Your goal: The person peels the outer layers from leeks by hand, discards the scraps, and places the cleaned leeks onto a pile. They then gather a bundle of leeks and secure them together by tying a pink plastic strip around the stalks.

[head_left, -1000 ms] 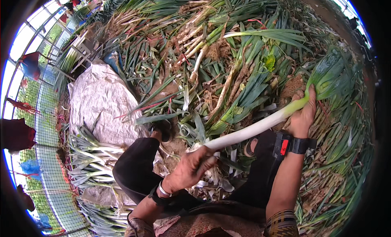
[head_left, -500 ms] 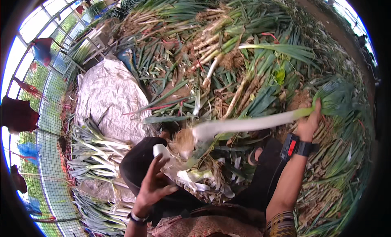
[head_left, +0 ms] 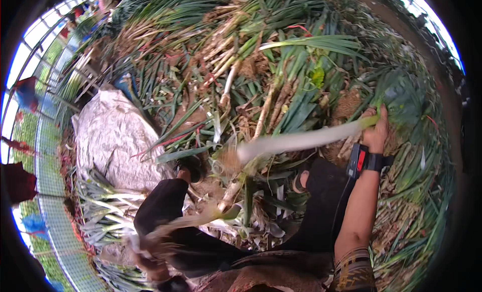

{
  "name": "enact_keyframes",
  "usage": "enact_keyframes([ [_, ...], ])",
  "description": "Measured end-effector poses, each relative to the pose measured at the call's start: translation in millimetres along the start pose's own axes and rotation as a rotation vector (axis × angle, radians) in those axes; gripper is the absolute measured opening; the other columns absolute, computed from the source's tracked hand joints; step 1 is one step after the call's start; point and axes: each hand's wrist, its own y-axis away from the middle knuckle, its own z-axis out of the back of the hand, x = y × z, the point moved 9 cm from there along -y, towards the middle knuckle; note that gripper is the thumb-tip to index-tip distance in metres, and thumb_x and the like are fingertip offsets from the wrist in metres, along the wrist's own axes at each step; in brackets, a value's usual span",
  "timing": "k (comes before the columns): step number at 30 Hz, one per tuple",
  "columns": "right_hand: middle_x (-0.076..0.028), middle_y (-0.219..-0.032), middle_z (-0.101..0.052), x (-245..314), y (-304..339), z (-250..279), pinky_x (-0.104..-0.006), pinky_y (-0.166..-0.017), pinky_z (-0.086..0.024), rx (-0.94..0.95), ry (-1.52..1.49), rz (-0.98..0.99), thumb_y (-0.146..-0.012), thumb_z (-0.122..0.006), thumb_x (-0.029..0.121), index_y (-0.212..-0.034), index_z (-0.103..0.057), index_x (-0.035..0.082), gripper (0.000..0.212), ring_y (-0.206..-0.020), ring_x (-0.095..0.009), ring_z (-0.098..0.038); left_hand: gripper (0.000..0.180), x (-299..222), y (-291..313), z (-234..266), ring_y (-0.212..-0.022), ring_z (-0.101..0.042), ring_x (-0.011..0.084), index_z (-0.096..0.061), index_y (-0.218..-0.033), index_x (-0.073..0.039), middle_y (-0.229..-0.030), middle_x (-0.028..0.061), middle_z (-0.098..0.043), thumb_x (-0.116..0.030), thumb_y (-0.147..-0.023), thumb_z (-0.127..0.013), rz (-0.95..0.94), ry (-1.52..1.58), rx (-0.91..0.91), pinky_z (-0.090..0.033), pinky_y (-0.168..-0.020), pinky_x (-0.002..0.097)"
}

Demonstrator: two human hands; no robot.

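My right hand (head_left: pixel 375 132) is closed around a long leek (head_left: pixel 301 140) at the base of its green leaves. The white shaft points left across the space above my legs, its root end blurred. At the lower left my left hand (head_left: pixel 150 264) is smeared by motion, with its fingers closed on a pale peeled leek leaf (head_left: pixel 186 222). That leaf trails to the right over my dark trousers, also blurred. Pale leek scraps (head_left: pixel 261 224) lie on the ground between my legs.
Heaps of untrimmed leeks (head_left: pixel 281 91) spread ahead and to the right. A pale woven sheet (head_left: pixel 118 136) lies at the left, near a row of white-stemmed leeks (head_left: pixel 103 201). Netting on a frame (head_left: pixel 55 176) borders the left side.
My left hand has moved down and left, from spread fingers near the root end to trailing the peeled leaf. The leek has shifted slightly up with my right hand. The whole view has shifted.
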Motion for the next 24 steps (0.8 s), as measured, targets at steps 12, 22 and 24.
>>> enact_keyframes([
  [12,-0.006,-0.092,-0.055,-67,80,-79,-0.0389,-0.074,-0.049,0.191,0.100,0.012,-0.085,-0.055,0.019,-0.101,-0.049,0.008,0.020,-0.081,-0.015,-0.053,0.016,66,-43,-147,-0.055,-0.054,0.0115,-0.064,-0.088,-0.002,-0.063,0.0064,-0.061,-0.012,-0.076,-0.066,-0.002,-1.037,0.554,-0.044,-0.056,0.0231],
  [22,-0.004,-0.098,-0.053,-80,89,-88,-0.0475,-0.084,-0.045,0.202,0.180,-0.038,-0.088,-0.049,0.022,-0.105,-0.048,0.008,0.022,-0.092,-0.017,-0.051,0.043,140,-20,-292,-0.084,-0.054,0.0281,-0.055,-0.103,-0.005,-0.094,0.0118,-0.055,-0.013,-0.065,-0.073,-0.676,-1.071,0.762,-0.046,-0.071,0.0347],
  [24,-0.003,-0.097,-0.052,-81,91,-89,-0.0464,-0.083,-0.046,0.181,0.209,-0.034,-0.088,-0.049,0.022,-0.105,-0.049,0.008,0.021,-0.092,-0.016,-0.050,0.037,141,-19,-302,-0.082,-0.054,0.0284,-0.055,-0.098,-0.005,-0.091,0.0119,-0.055,-0.009,-0.065,-0.071,-0.729,-1.099,0.722,-0.045,-0.069,0.0352],
])
